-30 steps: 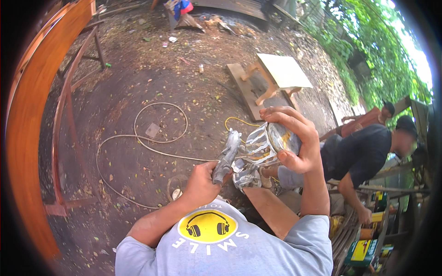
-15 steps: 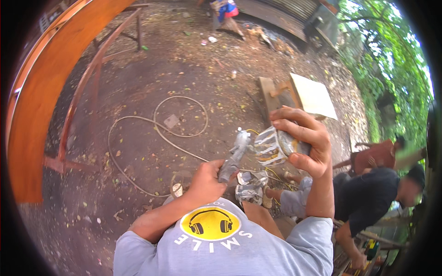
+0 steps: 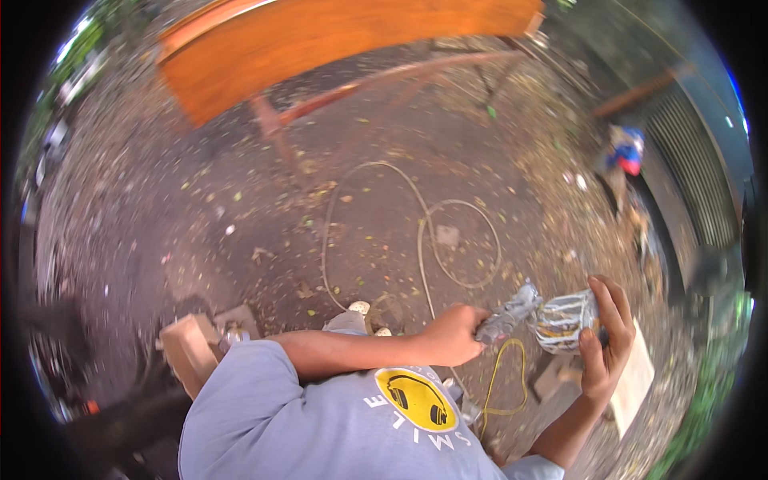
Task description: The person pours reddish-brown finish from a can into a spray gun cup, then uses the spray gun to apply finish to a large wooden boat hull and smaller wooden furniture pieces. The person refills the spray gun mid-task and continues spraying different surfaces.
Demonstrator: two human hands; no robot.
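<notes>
My left hand (image 3: 450, 334) is closed around the grey handle of a paint spray gun (image 3: 510, 312), held out to the right in front of my body. Beyond the handle, the gun's paint-streaked cup (image 3: 560, 322) sits at its far end, coated with white and yellowish drips. Fingers and thumb of my right hand (image 3: 610, 344) grip this cup from its right side. The gun's nozzle and trigger are too blurred to make out.
An orange-brown wooden panel (image 3: 344, 52) rests on a reddish frame (image 3: 344, 96) at the far side. A pale hose (image 3: 422, 240) loops over the leaf-strewn ground, with a yellow cord (image 3: 524, 376) nearer me. A cream board (image 3: 636, 384) lies right, a wooden piece (image 3: 188, 344) left.
My view has swung left, so the orange panel now spans the top and the people at the right are out of sight. Both hands keep their grip on the spray gun and cup.
</notes>
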